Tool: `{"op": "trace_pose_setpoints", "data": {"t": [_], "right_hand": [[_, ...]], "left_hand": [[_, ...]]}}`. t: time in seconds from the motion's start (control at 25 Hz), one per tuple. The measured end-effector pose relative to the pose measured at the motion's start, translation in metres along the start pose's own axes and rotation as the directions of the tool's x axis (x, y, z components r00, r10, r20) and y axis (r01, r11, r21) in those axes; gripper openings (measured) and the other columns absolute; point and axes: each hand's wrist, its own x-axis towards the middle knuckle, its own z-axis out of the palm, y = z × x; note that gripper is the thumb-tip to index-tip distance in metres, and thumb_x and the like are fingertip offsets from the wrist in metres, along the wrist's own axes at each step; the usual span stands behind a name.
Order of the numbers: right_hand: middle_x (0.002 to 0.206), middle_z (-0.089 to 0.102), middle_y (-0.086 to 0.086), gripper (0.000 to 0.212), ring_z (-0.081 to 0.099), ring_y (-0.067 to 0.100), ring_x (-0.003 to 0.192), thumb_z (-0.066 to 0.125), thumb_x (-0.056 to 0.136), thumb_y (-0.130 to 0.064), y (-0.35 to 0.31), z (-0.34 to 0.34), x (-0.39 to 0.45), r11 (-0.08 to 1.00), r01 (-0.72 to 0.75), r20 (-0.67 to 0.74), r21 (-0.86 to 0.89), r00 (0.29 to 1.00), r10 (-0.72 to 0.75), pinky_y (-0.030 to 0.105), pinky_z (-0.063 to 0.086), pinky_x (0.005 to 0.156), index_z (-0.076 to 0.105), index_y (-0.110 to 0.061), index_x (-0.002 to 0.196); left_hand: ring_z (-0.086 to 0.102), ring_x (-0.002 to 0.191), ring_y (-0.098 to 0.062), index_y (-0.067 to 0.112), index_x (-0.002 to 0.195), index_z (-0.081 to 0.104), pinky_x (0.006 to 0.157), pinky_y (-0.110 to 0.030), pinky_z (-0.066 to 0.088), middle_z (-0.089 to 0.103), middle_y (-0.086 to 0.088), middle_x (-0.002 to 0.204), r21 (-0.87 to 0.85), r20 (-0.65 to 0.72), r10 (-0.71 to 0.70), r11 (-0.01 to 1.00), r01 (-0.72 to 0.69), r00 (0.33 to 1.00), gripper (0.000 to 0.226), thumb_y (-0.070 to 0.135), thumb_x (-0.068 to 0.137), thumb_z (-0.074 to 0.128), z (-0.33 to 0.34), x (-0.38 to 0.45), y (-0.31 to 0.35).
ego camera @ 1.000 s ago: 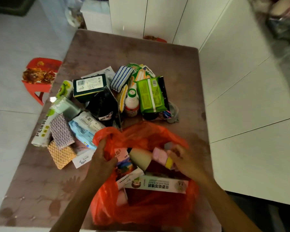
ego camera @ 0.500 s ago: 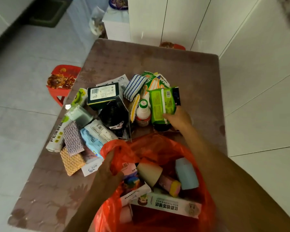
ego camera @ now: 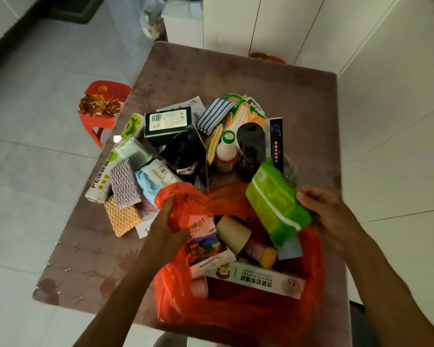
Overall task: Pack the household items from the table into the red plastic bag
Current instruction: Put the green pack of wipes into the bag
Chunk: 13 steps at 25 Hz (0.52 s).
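right hand grips the green packet over the red plastic bag mouth; left hand pinches the bag's left rim open. beyond the bag, the table is bare behind the clutter.

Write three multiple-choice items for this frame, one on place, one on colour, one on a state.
1. Where is the green packet?
A. flat on the table
B. held over the mouth of the red bag
C. on the floor

2. What colour is the cap of the small white bottle?
A. green
B. blue
C. black

3. What is the left hand doing?
A. resting flat on the table
B. lifting the bottle
C. gripping the bag's rim

Key: 1 B, the right hand holds it above the open bag. 2 A, the cap shows a green ring. 3 C, its fingers curl round the red plastic.
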Motion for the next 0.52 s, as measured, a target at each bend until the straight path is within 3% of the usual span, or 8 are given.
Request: {"op": "trace_pose_setpoints", "data": {"t": [0.08, 0.12, 0.2, 0.32, 0.4, 0.44, 0.52], "right_hand": [[0.069, 0.071, 0.001, 0.052, 0.067, 0.009, 0.062, 0.093, 0.037, -0.05, 0.027, -0.006, -0.029, 0.996, -0.065, 0.098, -0.062, 0.993, 0.071, 0.019, 0.054, 0.056, 0.077, -0.016, 0.073], [0.069, 0.071, -0.001, 0.051, 0.066, 0.008, 0.062, 0.092, 0.039, -0.053, 0.038, -0.007, -0.036, 0.986, -0.106, 0.159, -0.13, 0.979, 0.126, 0.018, 0.053, 0.057, 0.077, -0.017, 0.072], [0.072, 0.071, -0.002, 0.039, 0.065, 0.008, 0.066, 0.087, 0.056, -0.049, 0.059, -0.005, -0.044, 0.951, -0.151, 0.265, -0.269, 0.938, 0.224, 0.018, 0.051, 0.06, 0.077, -0.016, 0.076], [0.076, 0.064, 0.007, 0.021, 0.058, 0.021, 0.07, 0.077, 0.078, -0.036, 0.067, 0.009, -0.05, 0.942, -0.168, 0.382, -0.289, 0.882, 0.275, 0.03, 0.047, 0.064, 0.075, -0.015, 0.083], [0.078, 0.063, 0.002, 0.012, 0.056, 0.015, 0.072, 0.07, 0.086, -0.027, 0.07, 0.019, -0.042, 0.918, -0.093, 0.394, -0.386, 0.883, 0.255, 0.024, 0.045, 0.065, 0.072, -0.015, 0.085], [0.078, 0.064, -0.002, 0.008, 0.056, 0.01, 0.073, 0.065, 0.09, -0.02, 0.075, 0.023, -0.031, 0.831, 0.029, 0.389, -0.556, 0.892, 0.229, 0.022, 0.044, 0.066, 0.07, -0.015, 0.086], [0.082, 0.066, -0.003, 0.01, 0.059, 0.01, 0.076, 0.06, 0.092, -0.014, 0.091, 0.029, -0.01, 0.428, 0.274, 0.363, -0.861, 0.921, 0.141, 0.026, 0.043, 0.071, 0.069, -0.015, 0.087]], "left_hand": [[0.07, 0.092, -0.018, 0.028, 0.126, 0.042, 0.069, -0.043, 0.061, 0.061, 0.013, 0.109, -0.015, 0.024, 0.048, 0.999, -0.048, 0.999, 0.057, -0.001, 0.082, 0.065, -0.002, -0.004, 0.002], [0.071, 0.089, -0.016, 0.029, 0.121, 0.044, 0.07, -0.044, 0.061, 0.062, 0.015, 0.106, -0.026, 0.042, 0.066, 0.998, -0.065, 0.997, 0.053, 0.001, 0.082, 0.066, -0.003, -0.006, 0.003], [0.071, 0.087, -0.014, 0.034, 0.116, 0.045, 0.072, -0.046, 0.06, 0.063, 0.016, 0.105, -0.037, 0.076, 0.077, 0.997, -0.075, 0.994, 0.052, 0.002, 0.081, 0.067, -0.003, -0.01, 0.002], [0.072, 0.091, -0.02, 0.035, 0.126, 0.044, 0.072, -0.05, 0.059, 0.064, 0.01, 0.113, -0.063, 0.124, 0.1, 0.994, -0.093, 0.987, 0.061, 0.01, 0.076, 0.068, -0.008, -0.019, -0.006], [0.071, 0.094, -0.02, 0.04, 0.128, 0.043, 0.072, -0.051, 0.059, 0.062, 0.012, 0.117, -0.079, 0.126, 0.124, 0.99, -0.115, 0.984, 0.067, 0.017, 0.07, 0.067, -0.013, -0.026, -0.009], [0.07, 0.095, -0.017, 0.048, 0.125, 0.044, 0.073, -0.049, 0.06, 0.062, 0.016, 0.116, -0.08, 0.127, 0.133, 0.989, -0.124, 0.983, 0.067, 0.022, 0.068, 0.067, -0.015, -0.029, -0.008], [0.067, 0.097, 0.0, 0.065, 0.111, 0.043, 0.075, -0.038, 0.061, 0.062, 0.031, 0.11, -0.09, 0.132, 0.14, 0.988, -0.129, 0.981, 0.064, 0.029, 0.065, 0.068, -0.018, -0.036, -0.004]]}}
